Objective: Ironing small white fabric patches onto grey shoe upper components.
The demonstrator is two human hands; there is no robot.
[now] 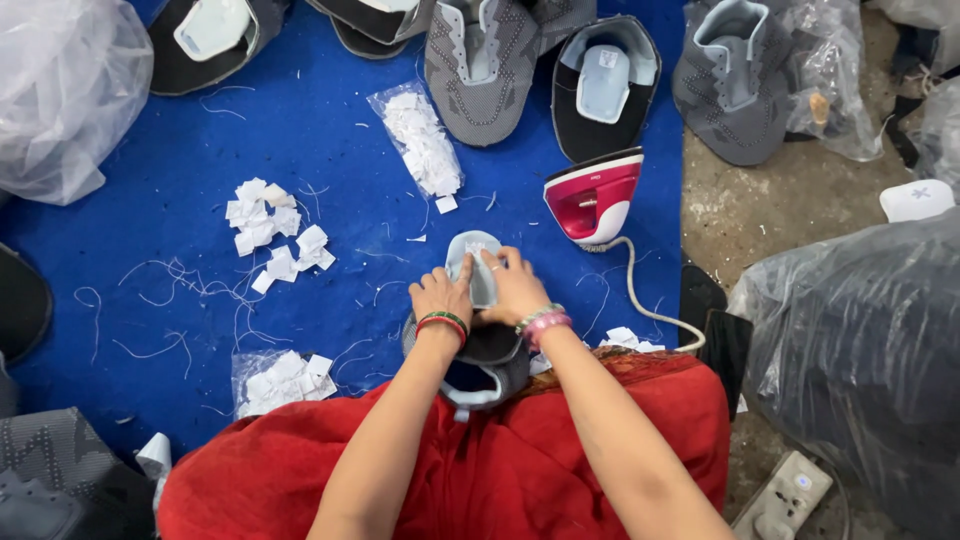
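A grey shoe upper (487,362) with a pale blue tongue (474,252) lies on the blue cloth (300,170) in front of my lap. My left hand (441,292) and my right hand (512,284) press side by side on the tongue, fingers bent over it. Both wrists wear bangles. A pink and white clothes iron (592,198) stands on its heel just right of my hands, its cord (640,300) curling toward me.
Small white labels lie in a loose heap (272,232), in a clear bag (425,140) and in another bag (283,380). Several grey shoe uppers (490,60) line the far edge. Large plastic sacks (860,340) sit right, another sack (65,90) top left. A power strip (790,495) lies on the floor.
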